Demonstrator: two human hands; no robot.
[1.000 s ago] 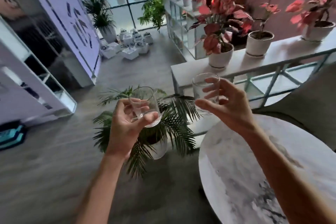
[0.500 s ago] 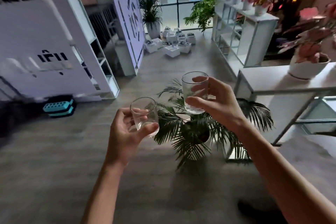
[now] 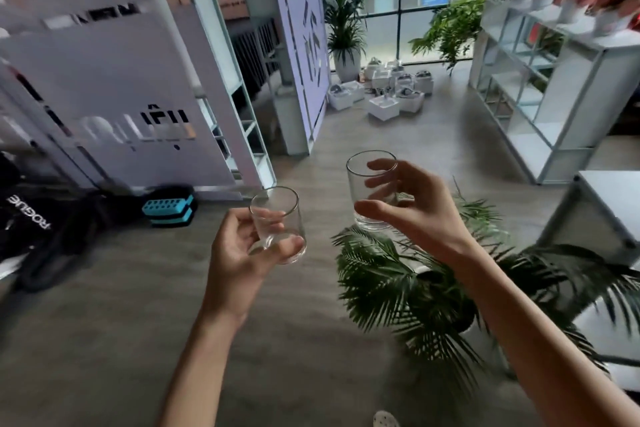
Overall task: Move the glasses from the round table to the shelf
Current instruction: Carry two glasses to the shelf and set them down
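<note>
Glasses: two clear empty tumblers, one per hand
Left hand [image 3: 242,253]: gripping the lower tumbler [image 3: 278,224], left of the potted palm [image 3: 408,291]
Right hand [image 3: 412,215]: wrapped round the higher tumbler [image 3: 372,191], above the palm

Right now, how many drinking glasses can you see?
2. One glass is held in the left hand, the other glass in the right hand. More could sit unseen on the blurred shelves.
</note>
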